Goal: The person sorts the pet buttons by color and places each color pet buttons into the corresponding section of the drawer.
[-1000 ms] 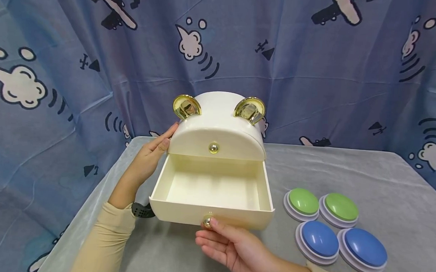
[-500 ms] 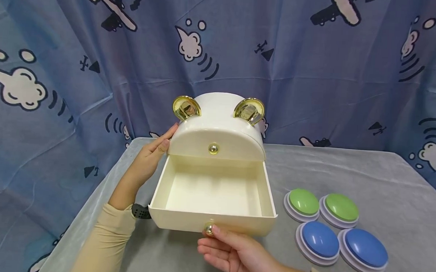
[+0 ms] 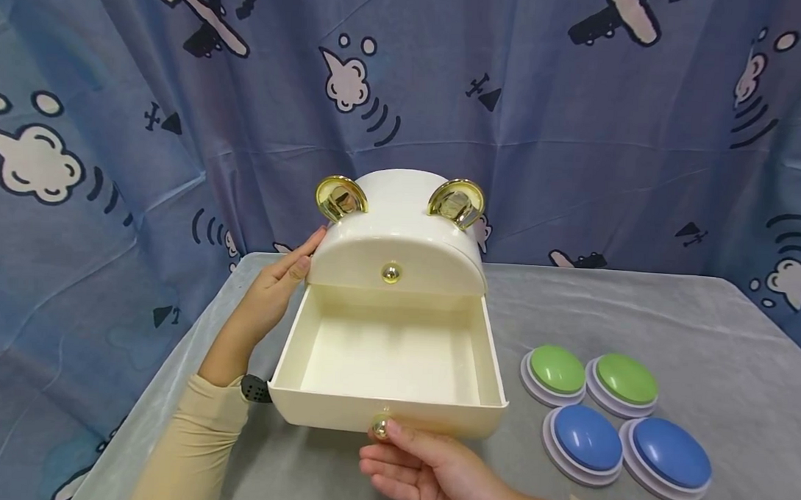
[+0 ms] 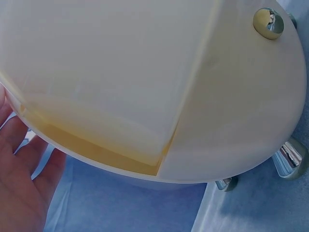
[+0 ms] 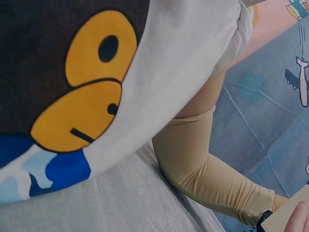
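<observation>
A white storage box (image 3: 402,206) with a rounded top stands mid-table in the head view, two gold ear-like pieces (image 3: 456,203) on top. Its lower drawer (image 3: 388,413) is pulled far out toward me, with nothing inside. My left hand (image 3: 269,297) rests along the box's left side, fingers extended; the left wrist view shows its fingers (image 4: 50,171) at the box's edge. At the drawer front, my right hand (image 3: 433,464) pinches the gold knob (image 3: 380,427) between thumb and index finger, other fingers loosely extended. A second gold knob (image 3: 391,272) sits on the upper front, which is closed.
Right of the box lie two green push lights (image 3: 557,369) and two blue ones (image 3: 587,438), all on white round bases. They stand on a grey cloth-covered table (image 3: 637,310). Behind hangs a blue curtain (image 3: 420,74) printed with planes and clouds.
The drawer has come farther out toward me, mostly in the first half second, my right hand moving with its knob. My left hand stays against the box's side.
</observation>
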Available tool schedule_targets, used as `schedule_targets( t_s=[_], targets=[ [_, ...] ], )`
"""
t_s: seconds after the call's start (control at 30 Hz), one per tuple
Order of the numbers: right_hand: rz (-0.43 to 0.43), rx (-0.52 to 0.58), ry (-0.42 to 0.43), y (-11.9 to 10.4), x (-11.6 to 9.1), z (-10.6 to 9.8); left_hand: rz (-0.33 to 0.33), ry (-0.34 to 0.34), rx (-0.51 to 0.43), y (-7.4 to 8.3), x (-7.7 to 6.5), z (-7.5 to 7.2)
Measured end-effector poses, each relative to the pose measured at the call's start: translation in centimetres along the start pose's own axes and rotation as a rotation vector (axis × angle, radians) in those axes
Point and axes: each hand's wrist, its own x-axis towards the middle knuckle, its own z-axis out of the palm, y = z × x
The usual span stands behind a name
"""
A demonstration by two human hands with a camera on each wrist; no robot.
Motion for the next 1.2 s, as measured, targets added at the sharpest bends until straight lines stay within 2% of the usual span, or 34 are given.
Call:
schedule_targets(
  t_s=[0.17,0.27,0.4,0.5,0.67,0.73,0.83,0.93,1.03,1.07,1.13,1.2],
  targets=[
    [0.007,-0.007,0.018,0.2,0.0,0.1,0.001,0.003,0.003,0.0,0.0,0.0],
    [0.006,-0.062,0.029,0.3,-0.3,0.2,0.006,-0.004,-0.002,0.0,0.0,0.1],
    [0.048,-0.235,-0.023,0.1,-1.5,0.7,0.010,-0.004,-0.006,0.0,0.1,0.1],
    [0.041,-0.282,-0.121,-0.7,-2.9,1.0,0.014,-0.006,-0.008,0.0,0.1,0.1],
    [-0.127,-0.246,-0.347,-3.5,-5.3,0.7,0.017,0.000,-0.013,0.0,0.1,0.2],
    [-0.206,-0.286,-0.395,-4.7,-6.5,0.4,0.018,0.001,-0.014,-0.1,0.1,0.2],
    [-0.317,-0.411,-0.389,-6.6,-8.1,-0.5,0.015,-0.002,-0.017,-0.1,0.0,0.3],
    [-0.432,-0.556,-0.282,-8.4,-9.5,-1.7,0.014,-0.002,-0.021,-0.1,0.0,0.3],
    [-0.511,-0.638,-0.047,-10.3,-10.8,-2.9,0.012,-0.001,-0.019,0.0,0.0,0.3],
    [-0.512,-0.638,0.045,-10.9,-11.0,-3.3,0.012,0.001,-0.015,0.0,0.0,0.3],
    [-0.554,-0.672,0.186,-12.1,-11.0,-4.1,0.013,0.002,-0.010,0.0,0.0,0.2],
    [-0.514,-0.670,0.338,-13.1,-10.8,-4.7,0.012,0.003,-0.008,0.0,0.0,0.2]
  ],
)
